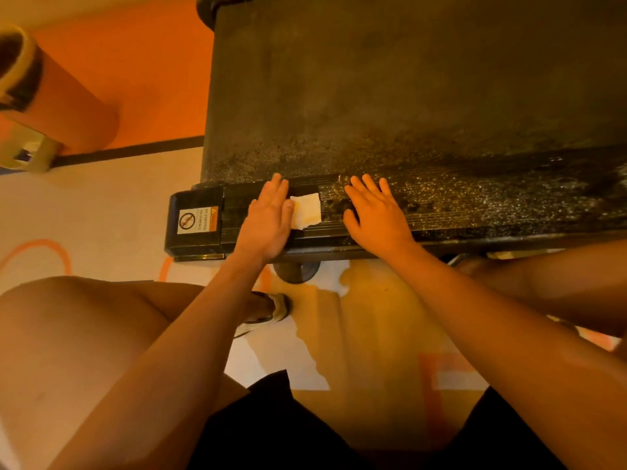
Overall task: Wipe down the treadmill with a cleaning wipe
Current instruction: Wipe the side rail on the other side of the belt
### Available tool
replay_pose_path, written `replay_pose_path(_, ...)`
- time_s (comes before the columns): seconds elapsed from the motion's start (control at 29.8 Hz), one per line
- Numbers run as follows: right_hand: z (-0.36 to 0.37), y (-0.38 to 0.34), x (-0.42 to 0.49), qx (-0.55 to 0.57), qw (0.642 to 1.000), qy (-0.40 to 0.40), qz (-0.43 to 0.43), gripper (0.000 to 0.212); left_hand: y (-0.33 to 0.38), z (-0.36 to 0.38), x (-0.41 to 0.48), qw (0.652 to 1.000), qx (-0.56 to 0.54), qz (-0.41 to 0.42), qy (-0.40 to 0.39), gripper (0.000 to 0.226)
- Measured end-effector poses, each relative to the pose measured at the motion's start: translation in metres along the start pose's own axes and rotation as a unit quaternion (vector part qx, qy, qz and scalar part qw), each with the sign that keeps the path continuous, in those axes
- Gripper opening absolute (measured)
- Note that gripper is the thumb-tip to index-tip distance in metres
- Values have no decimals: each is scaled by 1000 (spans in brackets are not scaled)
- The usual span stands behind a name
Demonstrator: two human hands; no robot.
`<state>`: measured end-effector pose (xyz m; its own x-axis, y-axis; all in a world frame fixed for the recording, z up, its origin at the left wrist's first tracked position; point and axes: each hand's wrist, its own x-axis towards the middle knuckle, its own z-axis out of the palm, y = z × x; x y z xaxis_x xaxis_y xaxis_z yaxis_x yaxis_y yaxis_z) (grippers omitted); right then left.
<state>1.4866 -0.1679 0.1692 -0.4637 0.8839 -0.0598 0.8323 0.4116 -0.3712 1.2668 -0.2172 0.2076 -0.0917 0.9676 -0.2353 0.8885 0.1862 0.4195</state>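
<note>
White wipe (306, 212) on the side rail (475, 205), left edge pinned under the flat left grip (268, 222), flat empty right grip (373, 213) just beside; speckled rail runs rightward

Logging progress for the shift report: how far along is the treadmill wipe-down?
Early, it seems. Done: only the short stretch of side rail by the wipe looks free of specks. In hand: the left hand presses the wipe flat on the rail near the end cap; the right hand rests flat beside it. Left: the speckled rail to the right and the dusty-looking belt.
</note>
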Motion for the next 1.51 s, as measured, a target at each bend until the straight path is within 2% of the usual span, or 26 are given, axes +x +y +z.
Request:
replay_pose_path(0.07, 0, -18, -9, -6, 1000, -4, -9, 57, -21, 2, 3, 997, -1, -54, 46, 55)
replay_pose_path(0.13, 4, -43, -17, -8, 999, -26, -47, 60, -42, 6, 2, 993, 38, -99, 51, 56)
replay_pose_path(0.23, 21, -78, -17, -30, 995, -40, -83, 68, -62, 19, -2, 989, 106, -89, 61, 58)
replay_pose_path(0.47, 46, -109, -14, -51, 997, -63, -18, 86, -61, 26, -1, 985, 114, -92, 88, 57)
replay_pose_path(0.74, 45, -74, -67, -46, 996, -54, -49, 79, -57, 31, 3, 982, 118, -114, 91, 57)
replay_pose_path(0.87, 32, -32, -93, -47, 998, -34, -1, 79, -54, 30, 2, 984, 113, -113, 83, 59)
replay_pose_path(0.97, 33, -53, -86, -18, 998, -39, 55, 83, -53, 29, 0, 986, 115, -106, 67, 60)
replay_pose_path(1.14, 35, -94, -61, -37, 995, -88, 2, 83, -56, 28, 2, 985, 124, -113, 49, 63)
replay_pose_path(1.28, 16, -36, -84, -42, 997, -69, 9, 77, -55, 29, 1, 985, 123, -107, 55, 63)
replay_pose_path(1.38, 7, 4, -105, -57, 997, -37, 43, 81, -54, 29, 0, 985, 123, -107, 56, 62)
replay_pose_path(1.51, 20, -35, -89, -36, 997, -45, 56, 84, -53, 27, 1, 985, 122, -105, 55, 63)
